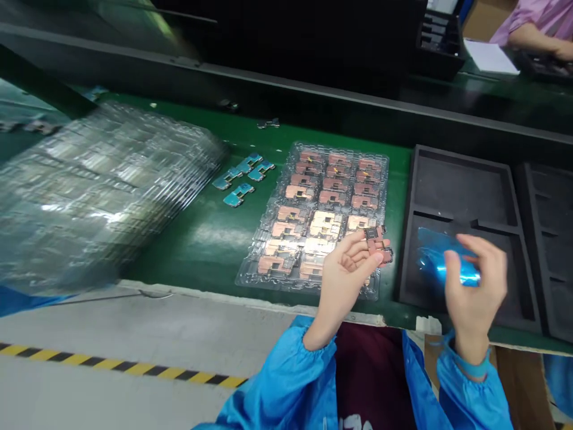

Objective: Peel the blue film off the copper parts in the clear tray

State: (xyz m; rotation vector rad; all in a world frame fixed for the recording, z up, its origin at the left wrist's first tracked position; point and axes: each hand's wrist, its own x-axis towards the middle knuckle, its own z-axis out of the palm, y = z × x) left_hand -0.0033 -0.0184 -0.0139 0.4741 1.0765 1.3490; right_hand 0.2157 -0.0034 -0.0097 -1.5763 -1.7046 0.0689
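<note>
My left hand [342, 263] pinches a small phone circuit board [375, 234] between thumb and fingers, over the lower right of a clear plastic tray [250, 270]. Rows of copper-coloured boards [332, 200] lie in that tray's pockets. To the right, my right hand [477, 280] is raised over a black foam tray [461, 185], thumb and fingers apart and slightly blurred. Behind its fingers is a shiny blue film [436, 257], inside the foam tray's front compartment. Whether the film touches the fingers I cannot tell.
Several blue-faced boards [239, 194] lie on the green bench [197, 239]. A tall stack of clear trays [98, 191] stands left, blurred. Two small dark parts sit at the back, under a dark ledge [313, 89]. Another foam tray [553, 239] is far right. A person's arm [537, 40] shows beyond.
</note>
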